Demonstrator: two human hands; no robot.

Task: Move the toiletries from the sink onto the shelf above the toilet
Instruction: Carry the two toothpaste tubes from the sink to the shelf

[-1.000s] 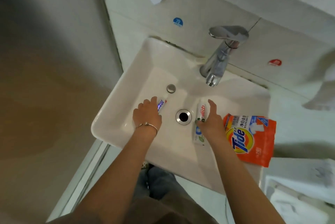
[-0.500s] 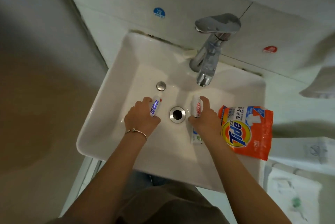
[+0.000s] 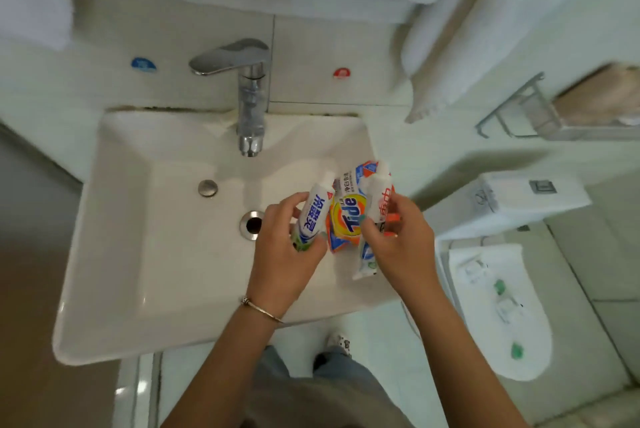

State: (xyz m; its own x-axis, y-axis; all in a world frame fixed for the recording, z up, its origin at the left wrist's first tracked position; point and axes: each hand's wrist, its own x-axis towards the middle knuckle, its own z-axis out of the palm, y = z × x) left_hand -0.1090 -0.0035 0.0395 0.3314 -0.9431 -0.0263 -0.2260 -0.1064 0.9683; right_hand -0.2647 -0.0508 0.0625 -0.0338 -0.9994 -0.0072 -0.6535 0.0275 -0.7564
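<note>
Above the right half of the white sink (image 3: pixel 138 237), my left hand (image 3: pixel 280 258) grips a white tube with blue lettering (image 3: pixel 316 211), cap pointing up. My right hand (image 3: pixel 403 247) grips a white tube with red lettering (image 3: pixel 380 195), its flat end hanging below the palm. An orange Tide pouch (image 3: pixel 348 216) shows between the two hands. Bits of its orange edge appear among my right fingers; I cannot tell whether that hand holds it too. The wire shelf (image 3: pixel 512 109) is on the wall at the upper right, above the toilet tank (image 3: pixel 519 199).
A chrome faucet (image 3: pixel 251 98) stands at the back of the sink, over the drain (image 3: pixel 253 225). White towels (image 3: pixel 450 47) hang above the sink and beside the shelf. The toilet lid (image 3: pixel 498 310) is at the right. The shelf holds a brown object (image 3: pixel 602 95).
Both hands have lifted their tubes out of the basin and moved right, toward the Tide pouch. The view has turned right, showing the toilet and shelf.
</note>
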